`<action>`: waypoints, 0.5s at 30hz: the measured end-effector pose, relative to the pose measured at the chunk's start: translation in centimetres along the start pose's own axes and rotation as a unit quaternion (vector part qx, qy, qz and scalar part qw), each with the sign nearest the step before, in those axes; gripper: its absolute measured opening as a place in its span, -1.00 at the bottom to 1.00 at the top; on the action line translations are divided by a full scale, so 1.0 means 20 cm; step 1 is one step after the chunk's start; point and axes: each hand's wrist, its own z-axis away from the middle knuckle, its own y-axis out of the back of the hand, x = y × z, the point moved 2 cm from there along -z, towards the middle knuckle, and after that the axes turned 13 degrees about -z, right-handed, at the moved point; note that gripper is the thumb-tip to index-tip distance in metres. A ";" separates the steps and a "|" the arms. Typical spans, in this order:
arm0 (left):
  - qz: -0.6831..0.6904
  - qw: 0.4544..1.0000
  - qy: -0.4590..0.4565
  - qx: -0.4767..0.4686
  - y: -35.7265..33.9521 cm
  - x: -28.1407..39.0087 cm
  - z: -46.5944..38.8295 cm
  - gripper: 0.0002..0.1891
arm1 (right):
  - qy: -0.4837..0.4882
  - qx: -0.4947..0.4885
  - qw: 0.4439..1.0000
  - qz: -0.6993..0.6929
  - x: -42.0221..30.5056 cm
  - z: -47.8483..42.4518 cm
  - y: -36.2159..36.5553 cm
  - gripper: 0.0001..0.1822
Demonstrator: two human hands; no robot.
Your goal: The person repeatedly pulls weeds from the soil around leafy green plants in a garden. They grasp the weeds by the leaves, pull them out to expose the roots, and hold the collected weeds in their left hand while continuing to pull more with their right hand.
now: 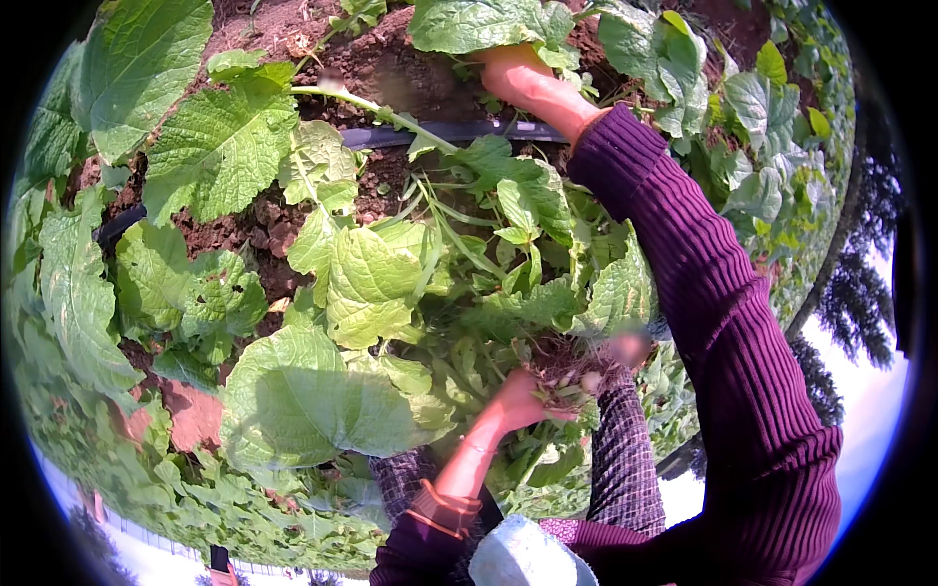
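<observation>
My left hand (516,403) is closed around a bunch of uprooted plants (564,373), held low in front of my legs. Tangled roots and pale stem bases stick out of the bunch past the fingers. My right hand (513,69) reaches far forward to the soil beyond a black pipe. A broad green leaf (476,26) covers its fingers, so what they touch is hidden. Between the hands spread large-leaved green plants (374,286), with thinner weed stems (458,227) among them.
The black irrigation pipe (462,132) runs across the reddish-brown soil (410,80). Big crinkled leaves (220,146) crowd the left side, and more plants (762,146) grow on the right. My trousered knee (626,447) is close beside the left hand.
</observation>
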 end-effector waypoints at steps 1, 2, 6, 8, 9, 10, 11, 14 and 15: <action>0.076 0.997 0.003 -0.017 0.00 0.00 0.00 -0.59 | -0.007 0.005 1.000 -0.024 0.01 0.02 0.04 -0.74; 0.153 0.987 -0.003 -0.041 0.03 -0.03 0.01 -0.61 | -0.005 0.003 0.998 -0.061 -0.04 0.04 0.03 -0.73; 0.299 0.947 -0.070 -0.097 0.07 -0.11 0.05 -0.49 | -0.041 -0.041 0.897 -0.439 -0.45 0.22 0.18 -0.74; 0.246 0.958 -0.104 -0.099 0.06 -0.04 0.07 -0.45 | -0.019 -0.108 0.935 -0.337 -0.58 0.28 0.13 -0.76; 0.197 0.974 -0.066 -0.086 0.06 -0.10 0.05 -0.45 | 0.005 -0.144 0.960 -0.238 -0.63 0.30 0.06 -0.78; 0.146 0.986 -0.026 -0.075 0.07 -0.21 0.01 -0.46 | -0.006 -0.170 0.976 -0.137 -0.69 0.32 0.02 -0.80; 0.011 0.996 -0.018 -0.083 0.07 -0.16 0.01 -0.41 | -0.024 -0.195 0.980 -0.032 -0.69 0.33 -0.04 -0.82; -0.251 0.951 0.121 -0.136 0.06 0.17 0.11 -0.38 | 0.060 -0.188 0.980 0.011 -0.65 0.36 -0.29 -0.87; -0.311 0.919 0.187 -0.151 0.07 0.22 0.14 -0.38 | 0.050 -0.177 0.983 0.010 -0.65 0.36 -0.33 -0.88</action>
